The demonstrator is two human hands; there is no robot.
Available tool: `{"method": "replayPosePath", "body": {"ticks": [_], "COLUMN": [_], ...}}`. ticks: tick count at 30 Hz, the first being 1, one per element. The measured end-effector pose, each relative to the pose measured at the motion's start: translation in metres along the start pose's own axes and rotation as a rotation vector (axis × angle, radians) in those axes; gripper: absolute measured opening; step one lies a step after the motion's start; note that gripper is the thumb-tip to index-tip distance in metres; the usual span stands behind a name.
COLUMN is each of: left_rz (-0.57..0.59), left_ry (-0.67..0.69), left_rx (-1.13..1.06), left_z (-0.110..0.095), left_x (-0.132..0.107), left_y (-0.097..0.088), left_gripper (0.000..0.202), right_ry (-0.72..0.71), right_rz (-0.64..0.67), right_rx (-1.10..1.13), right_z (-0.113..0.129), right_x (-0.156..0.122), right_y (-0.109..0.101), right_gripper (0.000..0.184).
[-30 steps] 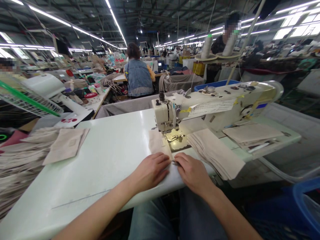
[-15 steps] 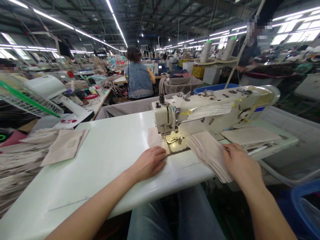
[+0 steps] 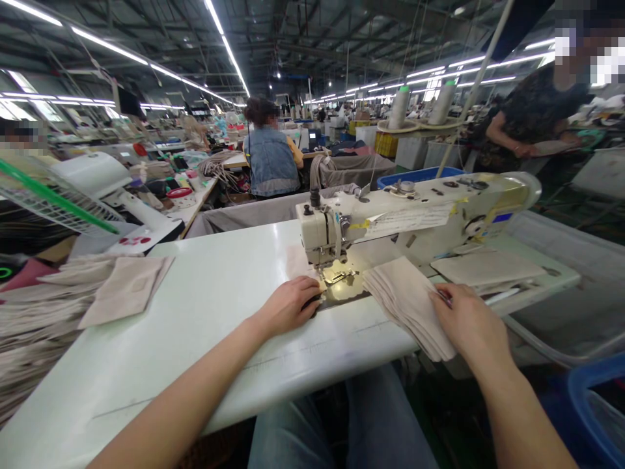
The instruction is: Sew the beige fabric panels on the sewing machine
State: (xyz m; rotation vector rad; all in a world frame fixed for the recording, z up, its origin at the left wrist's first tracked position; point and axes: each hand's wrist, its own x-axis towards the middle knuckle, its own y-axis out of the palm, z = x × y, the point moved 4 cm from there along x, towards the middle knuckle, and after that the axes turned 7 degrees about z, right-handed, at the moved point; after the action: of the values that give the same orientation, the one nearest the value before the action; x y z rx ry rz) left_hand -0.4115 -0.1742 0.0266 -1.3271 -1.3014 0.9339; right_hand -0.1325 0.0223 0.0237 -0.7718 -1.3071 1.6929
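My left hand lies on the table just left of the needle, its bent fingers pressed together at the near edge of a beige fabric piece. That piece reaches under the presser foot of the sewing machine, partly hidden by my fingers. Closed at the right edge of a fanned stack of beige fabric pieces is my right hand. Between its thumb and fingers shows a small thin metal tool, mostly covered. The stack overhangs the table's front edge.
Piles of beige pieces stand at the left, a folded piece beside them. More fabric lies behind my right hand. A white fan is at the back left, a blue bin at the lower right. Co-workers sit or stand beyond.
My left hand has shifted slightly away from me and to the left. My right hand stays by the stack. At the right, a co-worker shows more fully in view.
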Motion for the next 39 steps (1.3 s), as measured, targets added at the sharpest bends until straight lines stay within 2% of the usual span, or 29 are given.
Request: {"method": "replayPosePath", "body": {"ticks": [8, 16, 19, 25, 27, 29, 33, 35, 39], "left_rz": [-0.026, -0.042, -0.049, -0.085, -0.104, -0.118, -0.106, -0.088, -0.053], "left_ry": [-0.013, 0.009, 0.013, -0.007, -0.008, -0.018, -0.091, -0.123, -0.234], "left_rx": [-0.003, 0.014, 0.018, 0.012, 0.010, 0.010, 0.021, 0.036, 0.060], "left_z": [0.014, 0.025, 0.026, 0.029, 0.029, 0.028, 0.025, 0.025, 0.033], "left_x": [0.008, 0.014, 0.014, 0.014, 0.013, 0.012, 0.011, 0.010, 0.003], "left_y": [-0.002, -0.005, -0.005, -0.002, -0.001, 0.001, 0.005, 0.006, 0.002], "left_gripper": [0.025, 0.026, 0.027, 0.027, 0.027, 0.029, 0.031, 0.031, 0.029], "right_ry": [-0.005, -0.033, -0.064, -0.163, -0.201, -0.227, -0.294, -0.326, -0.427], "right_rz": [-0.094, -0.127, -0.254, -0.678, -0.715, -0.623, -0.243, -0.100, 0.010], "right_rx": [0.030, 0.127, 0.228, 0.318, 0.378, 0.468, 0.652, 0.718, 0.733], "right_z": [0.008, -0.002, -0.002, 0.008, 0.017, 0.030, 0.063, 0.077, 0.093], "right_x": [-0.007, -0.002, -0.011, -0.049, -0.064, -0.075, -0.089, -0.092, -0.092], "right_y": [-0.007, -0.005, -0.013, -0.043, -0.048, -0.047, -0.025, -0.010, 0.011], "right_gripper": [0.031, 0.032, 0.028, 0.021, 0.023, 0.025, 0.024, 0.022, 0.019]}}
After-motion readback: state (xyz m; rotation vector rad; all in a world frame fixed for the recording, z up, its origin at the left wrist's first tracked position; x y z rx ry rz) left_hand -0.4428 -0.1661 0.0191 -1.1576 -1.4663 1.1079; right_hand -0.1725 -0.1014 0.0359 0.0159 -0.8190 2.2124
